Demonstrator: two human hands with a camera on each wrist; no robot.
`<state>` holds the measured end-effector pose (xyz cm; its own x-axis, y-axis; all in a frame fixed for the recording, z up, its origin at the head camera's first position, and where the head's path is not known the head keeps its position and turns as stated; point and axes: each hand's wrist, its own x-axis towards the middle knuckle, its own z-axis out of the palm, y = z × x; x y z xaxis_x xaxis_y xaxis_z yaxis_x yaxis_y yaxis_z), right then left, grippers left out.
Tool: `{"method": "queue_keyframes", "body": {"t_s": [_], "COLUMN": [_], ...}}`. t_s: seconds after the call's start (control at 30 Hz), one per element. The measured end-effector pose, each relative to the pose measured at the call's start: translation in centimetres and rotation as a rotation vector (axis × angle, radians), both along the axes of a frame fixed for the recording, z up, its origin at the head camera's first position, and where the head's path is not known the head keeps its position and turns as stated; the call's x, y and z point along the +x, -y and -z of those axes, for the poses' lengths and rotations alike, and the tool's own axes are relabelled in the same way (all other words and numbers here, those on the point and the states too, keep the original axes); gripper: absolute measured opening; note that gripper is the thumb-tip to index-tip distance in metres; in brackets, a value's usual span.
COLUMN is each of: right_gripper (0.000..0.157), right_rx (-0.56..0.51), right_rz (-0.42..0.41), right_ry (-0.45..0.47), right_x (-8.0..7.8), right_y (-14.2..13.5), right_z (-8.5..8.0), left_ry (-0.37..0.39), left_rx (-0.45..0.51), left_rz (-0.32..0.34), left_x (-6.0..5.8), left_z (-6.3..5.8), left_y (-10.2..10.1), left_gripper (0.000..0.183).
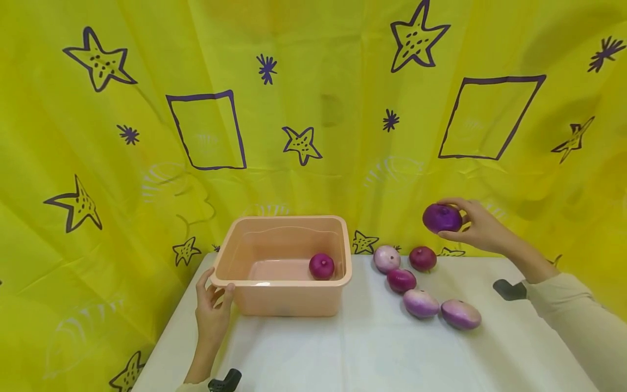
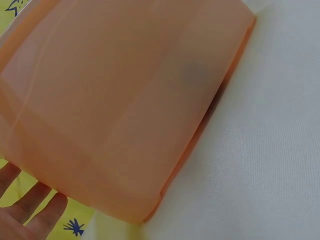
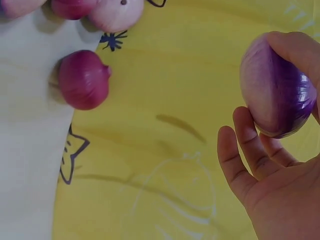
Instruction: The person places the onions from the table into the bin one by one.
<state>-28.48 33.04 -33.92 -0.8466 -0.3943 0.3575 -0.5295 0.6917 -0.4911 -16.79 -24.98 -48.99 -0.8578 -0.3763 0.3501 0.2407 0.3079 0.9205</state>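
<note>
In the head view my right hand (image 1: 482, 226) holds a dark purple onion (image 1: 442, 218) up in the air, thumb on one side and fingers on the other. The right wrist view shows that onion (image 3: 277, 85) with one pale half and one glossy purple half. My left hand (image 1: 213, 313) grips the front left corner of a peach plastic tub (image 1: 289, 298), its thumb on the front rim. In the left wrist view, the fingertips (image 2: 54, 207) meet the tub's wall (image 2: 115, 100). A magenta onion (image 1: 321, 266) lies inside the tub at its right end.
Right of the tub, several onions sit on the white table (image 1: 382, 354): a pale pink one (image 1: 387, 259), a dark red one (image 1: 423, 258), a magenta one (image 1: 401, 280) and purple-white ones (image 1: 461, 314). A yellow patterned curtain (image 1: 333, 190) hangs behind the table.
</note>
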Motion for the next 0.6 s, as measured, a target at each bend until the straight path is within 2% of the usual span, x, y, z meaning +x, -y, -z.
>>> {"method": "queue_keyframes", "body": {"t_s": [0.17,0.6], "right_gripper": [0.068,0.068], "right_rx": [0.005,0.013], "right_rz": [-0.018,-0.126], "right_ry": [0.038,0.045], "right_x": [-0.1,-1.6], "right_y": [1.7,7.9], "right_z": [-0.8,-2.4], "left_ry": [0.007,0.017], "left_rx": [-0.005,0.003], "left_rz": [-0.008,-0.003], "left_x": [-0.1,-0.2], "left_z": [0.2,0.3], "left_y": [0.0,0.0], "left_gripper": [0.065,0.064]}}
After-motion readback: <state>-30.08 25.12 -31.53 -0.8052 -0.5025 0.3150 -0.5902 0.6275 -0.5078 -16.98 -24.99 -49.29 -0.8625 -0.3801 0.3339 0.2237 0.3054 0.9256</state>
